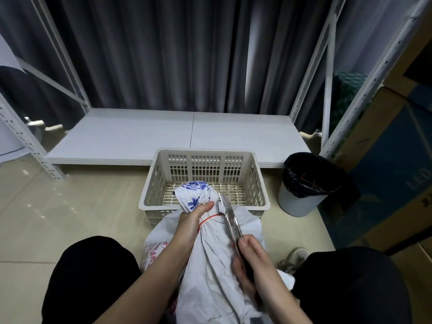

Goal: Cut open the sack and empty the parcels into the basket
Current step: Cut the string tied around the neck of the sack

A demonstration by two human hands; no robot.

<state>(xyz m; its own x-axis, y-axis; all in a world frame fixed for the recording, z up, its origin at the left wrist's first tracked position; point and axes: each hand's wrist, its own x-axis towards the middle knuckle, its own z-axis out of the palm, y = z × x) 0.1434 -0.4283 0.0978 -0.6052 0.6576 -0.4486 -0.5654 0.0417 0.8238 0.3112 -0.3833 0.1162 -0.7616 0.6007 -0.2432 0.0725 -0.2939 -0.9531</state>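
A white woven sack [210,265] with blue and red print stands between my knees, its neck bunched and bound by a red tie [211,217]. My left hand [191,220] grips the neck just at the tie. My right hand [251,260] holds a pair of scissors [228,212], whose blades reach the tie from the right. The sack's top leans over the front rim of a beige slotted plastic basket [149,190], which holds nothing else. No parcels show; the sack hides them.
A grey bin with a black liner [304,183] stands right of the basket. A low white shelf board [163,134] lies behind it, framed by white metal rack posts. Cardboard boxes [392,148] are stacked at the right. Dark curtains hang at the back.
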